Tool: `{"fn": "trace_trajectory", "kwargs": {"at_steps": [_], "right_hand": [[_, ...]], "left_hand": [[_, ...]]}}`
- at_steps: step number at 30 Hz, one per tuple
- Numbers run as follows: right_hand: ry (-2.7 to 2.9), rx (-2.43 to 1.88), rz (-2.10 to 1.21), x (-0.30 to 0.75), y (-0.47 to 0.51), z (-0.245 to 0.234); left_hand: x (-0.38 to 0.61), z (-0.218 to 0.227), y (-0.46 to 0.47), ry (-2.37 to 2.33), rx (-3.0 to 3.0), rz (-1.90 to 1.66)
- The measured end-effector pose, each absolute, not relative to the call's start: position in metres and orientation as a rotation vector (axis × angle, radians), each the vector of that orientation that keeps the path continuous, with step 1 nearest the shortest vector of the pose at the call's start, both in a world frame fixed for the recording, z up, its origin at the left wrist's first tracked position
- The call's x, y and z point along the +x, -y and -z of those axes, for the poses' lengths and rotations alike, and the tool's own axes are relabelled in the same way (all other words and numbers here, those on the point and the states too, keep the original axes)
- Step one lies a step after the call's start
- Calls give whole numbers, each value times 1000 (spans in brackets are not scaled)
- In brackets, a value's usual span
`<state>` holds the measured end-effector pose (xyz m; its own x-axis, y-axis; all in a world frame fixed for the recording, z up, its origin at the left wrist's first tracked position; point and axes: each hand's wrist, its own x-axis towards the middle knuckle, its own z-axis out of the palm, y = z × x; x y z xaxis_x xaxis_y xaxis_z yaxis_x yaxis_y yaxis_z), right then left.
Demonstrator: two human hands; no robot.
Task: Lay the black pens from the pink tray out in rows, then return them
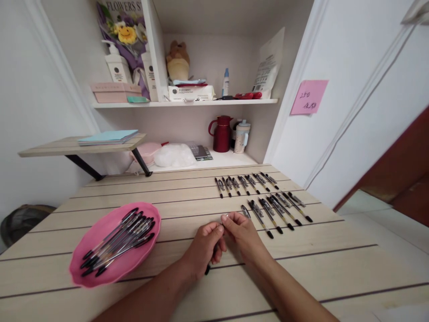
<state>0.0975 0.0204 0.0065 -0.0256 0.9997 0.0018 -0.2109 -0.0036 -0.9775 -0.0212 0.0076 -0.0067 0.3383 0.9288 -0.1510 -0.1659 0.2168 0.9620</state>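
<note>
Your hands meet above the tabletop [335,273]. Your left hand [206,241] curls narrowly around a pen [208,269], whose black end pokes out below your palm toward 7 o'clock. Your right hand [239,228] has its thumb and forefinger pinched close together just beside the left thumb; a small bright bit shows at the fingertips, but you cannot tell from here what it is. Most of the held pen is hidden by your fingers.

At 9 o'clock from your hands sits a pink scalloped bowl [90,232] with a heap of clear-barrelled, black-ended pens [120,241] in it, most slanting from 1 toward 7 o'clock. Between 2 and 3 o'clock lies the nearer row of pens [259,219], slanting from 11 toward 5 o'clock, with short, clear caps between them. One loose cap [246,211] lies just beside your right hand. At 1 o'clock, farther out, a second row of pens [252,184] lies in a similar slant, also with short pieces among them.

At 10 o'clock a wooden riser [60,145] bears light-blue paperwork [109,136]. At 12 o'clock, beyond the tabletop, a dark red jug [221,134] stands upright, with a pale tumbler [241,137] near its 3 o'clock side.
</note>
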Motion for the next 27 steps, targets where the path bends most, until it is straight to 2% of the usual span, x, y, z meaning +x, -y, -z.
{"fn": "trace_trajectory", "kwargs": {"at_steps": [5, 27], "right_hand": [[1041, -1006, -1417, 100, -20, -6], [1009, -935, -1476, 106, -22, -3]], "left_hand": [[-21, 3, -7, -920, 1055, -915], [-21, 3, -6, -916, 1056, -894]]}}
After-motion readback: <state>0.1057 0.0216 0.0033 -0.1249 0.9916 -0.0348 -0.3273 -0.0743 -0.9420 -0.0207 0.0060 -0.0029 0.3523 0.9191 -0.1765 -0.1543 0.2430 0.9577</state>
